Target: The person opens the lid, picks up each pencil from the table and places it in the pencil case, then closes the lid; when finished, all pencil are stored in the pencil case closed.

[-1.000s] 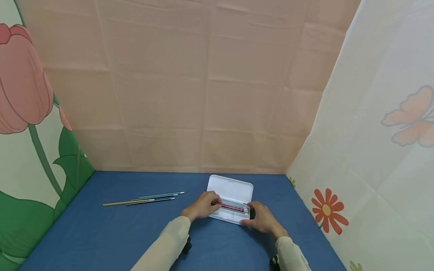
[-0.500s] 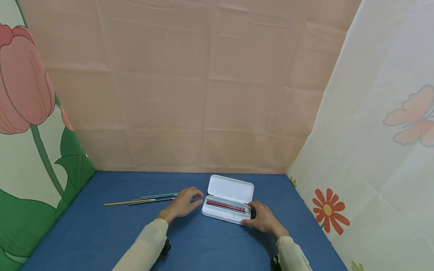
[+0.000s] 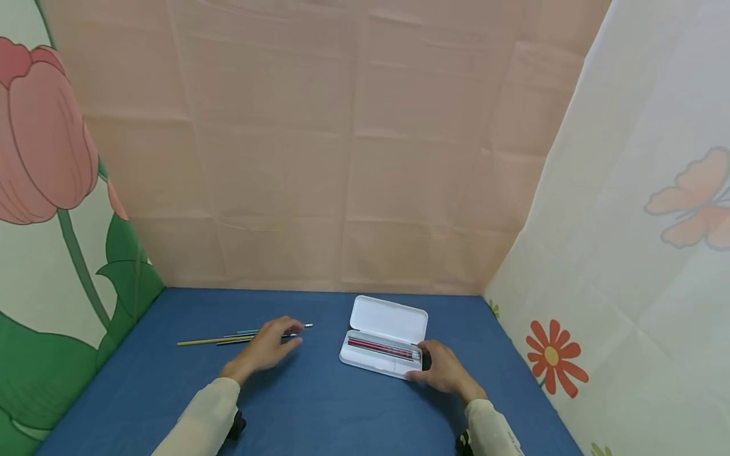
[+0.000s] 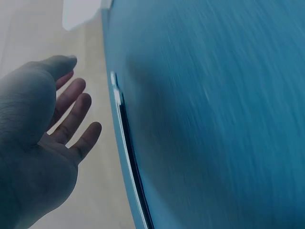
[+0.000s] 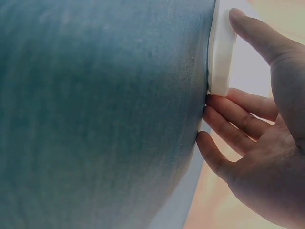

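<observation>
My left hand, holding nothing, hovers above several slim pencils on the table, fingers spread in the left wrist view. One pencil is yellow, and a teal one lies farther back; the hand hides their middles. To the right lies a white pencil case with its lid raised. Red and dark pencils lie side by side in it. My right hand grips the case's right end, thumb at the front edge and fingers round the end, as the right wrist view shows.
A blue cloth covers the table. A beige sheet hangs along the back. Printed sheets stand at both sides, with a tulip on the left and a red flower on the right.
My left hand has let go at the case's left end and swung left, over the loose pencils. My right hand stays on the case.
</observation>
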`<state>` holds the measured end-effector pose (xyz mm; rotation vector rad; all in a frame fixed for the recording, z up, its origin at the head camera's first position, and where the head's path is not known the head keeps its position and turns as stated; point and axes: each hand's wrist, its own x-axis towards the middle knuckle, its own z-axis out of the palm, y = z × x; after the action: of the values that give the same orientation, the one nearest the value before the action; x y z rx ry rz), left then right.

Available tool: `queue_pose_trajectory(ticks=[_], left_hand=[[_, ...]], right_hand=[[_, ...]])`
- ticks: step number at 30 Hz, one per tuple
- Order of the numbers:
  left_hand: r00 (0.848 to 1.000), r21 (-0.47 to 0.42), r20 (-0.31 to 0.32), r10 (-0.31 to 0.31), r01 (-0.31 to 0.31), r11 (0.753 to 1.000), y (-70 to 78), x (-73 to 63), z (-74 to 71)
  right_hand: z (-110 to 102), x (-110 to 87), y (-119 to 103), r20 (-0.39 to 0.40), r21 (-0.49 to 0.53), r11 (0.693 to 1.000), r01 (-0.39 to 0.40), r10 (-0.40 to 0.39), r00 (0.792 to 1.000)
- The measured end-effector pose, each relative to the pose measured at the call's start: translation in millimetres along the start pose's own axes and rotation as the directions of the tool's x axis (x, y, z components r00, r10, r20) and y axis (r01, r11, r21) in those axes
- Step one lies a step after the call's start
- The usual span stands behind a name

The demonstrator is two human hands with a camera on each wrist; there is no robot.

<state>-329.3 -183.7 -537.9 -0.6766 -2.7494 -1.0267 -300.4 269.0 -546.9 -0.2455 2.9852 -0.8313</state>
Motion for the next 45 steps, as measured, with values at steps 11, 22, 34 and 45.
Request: queue_pose_trajectory(ticks=[11,22,34,45], left_hand=[[0.995,0.103,-0.094,-0.033,0.043,0.994,-40.6,-33.8,-37.3],[0.992,0.116,-0.102,-0.072,0.083,0.99,-66.6,-54.4,-57.1],[0.985,0.119,-0.071,-0.158,0.166,0.979,-75.9,-55.3,-54.2],[0.983,0.133,-0.072,-0.167,0.176,0.975,-76.6,-52.1,-53.1]], right_hand=[[-0.3,0.2,-0.1,-0.002,0.004,1.0,-0.01,0.01,1.0],[1.3,0.8,1.9,-0.004,-0.003,1.0,-0.005,0.005,1.0],[0.5,-1.4,-1.0,0.001,0.011,1.0,-0.024,0.024,1.0],[0.3,-2.2,-1.5,0.001,0.014,1.0,-0.016,0.016,1.0]])
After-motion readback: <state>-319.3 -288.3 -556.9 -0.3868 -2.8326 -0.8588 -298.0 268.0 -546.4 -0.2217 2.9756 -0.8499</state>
